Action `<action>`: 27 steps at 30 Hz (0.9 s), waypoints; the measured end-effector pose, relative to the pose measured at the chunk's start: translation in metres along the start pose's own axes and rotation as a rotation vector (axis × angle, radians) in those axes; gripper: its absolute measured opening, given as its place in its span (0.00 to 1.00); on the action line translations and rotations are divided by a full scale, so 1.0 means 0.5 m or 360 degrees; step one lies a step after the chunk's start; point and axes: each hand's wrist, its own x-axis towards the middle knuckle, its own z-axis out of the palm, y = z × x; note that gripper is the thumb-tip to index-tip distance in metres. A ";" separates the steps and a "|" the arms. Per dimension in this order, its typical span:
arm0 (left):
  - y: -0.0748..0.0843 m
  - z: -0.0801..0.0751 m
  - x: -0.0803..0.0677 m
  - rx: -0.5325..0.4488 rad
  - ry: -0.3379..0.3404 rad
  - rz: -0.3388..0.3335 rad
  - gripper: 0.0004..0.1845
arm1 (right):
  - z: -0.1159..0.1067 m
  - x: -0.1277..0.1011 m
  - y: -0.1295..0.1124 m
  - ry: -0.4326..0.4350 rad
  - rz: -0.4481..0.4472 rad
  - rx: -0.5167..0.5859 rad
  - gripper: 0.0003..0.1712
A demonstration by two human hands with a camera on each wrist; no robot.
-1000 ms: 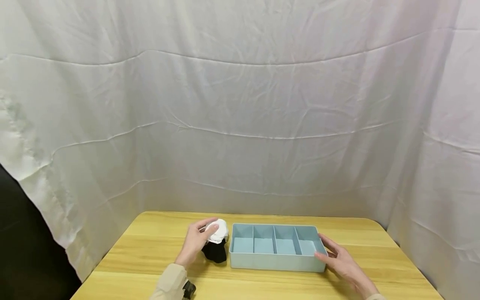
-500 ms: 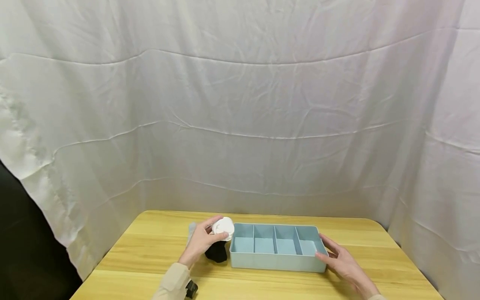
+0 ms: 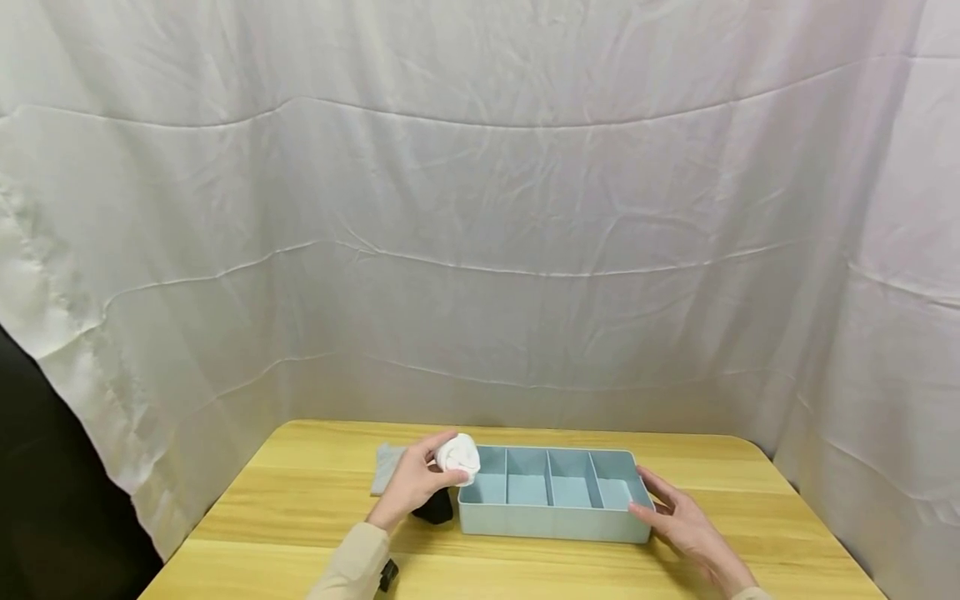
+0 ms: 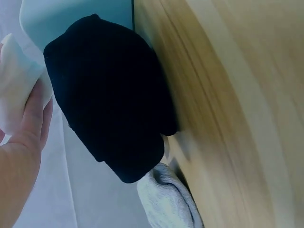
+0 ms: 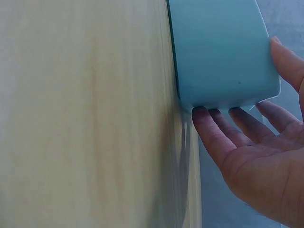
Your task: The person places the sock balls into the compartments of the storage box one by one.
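My left hand (image 3: pixel 417 482) grips a rolled white sock (image 3: pixel 458 456) and holds it above the left end of a light blue tray (image 3: pixel 552 525) with several compartments. In the left wrist view the white sock (image 4: pixel 16 85) sits against my fingers (image 4: pixel 33 111). A rolled black sock (image 3: pixel 434 506) lies on the wooden table (image 3: pixel 300 500) just left of the tray, and it fills the left wrist view (image 4: pixel 109 99). My right hand (image 3: pixel 678 521) rests with straight fingers (image 5: pixel 216 135) against the tray's right end (image 5: pixel 223 52).
A grey sock (image 3: pixel 387 467) lies flat on the table behind my left hand, and also shows as a grey sock (image 4: pixel 166 199) behind the black one. White cloth hangs behind and on both sides of the table.
My left hand has lifted the white sock off the black one and carried it right, to the tray's left end. The grey sock has come into sight. My right hand has stayed put.
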 end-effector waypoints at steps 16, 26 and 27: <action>0.010 0.036 0.010 0.0234 -0.0117 0.0108 0.36 | 0.000 0.001 0.004 0.0016 -0.0006 -0.0026 0.46; -0.001 0.054 0.015 0.0301 -0.0120 0.0202 0.35 | 0.003 0.000 0.003 0.0017 -0.0002 0.0040 0.45; -0.001 0.055 0.016 0.0323 -0.0120 0.0196 0.35 | 0.004 0.001 0.003 0.0020 -0.0005 0.0037 0.45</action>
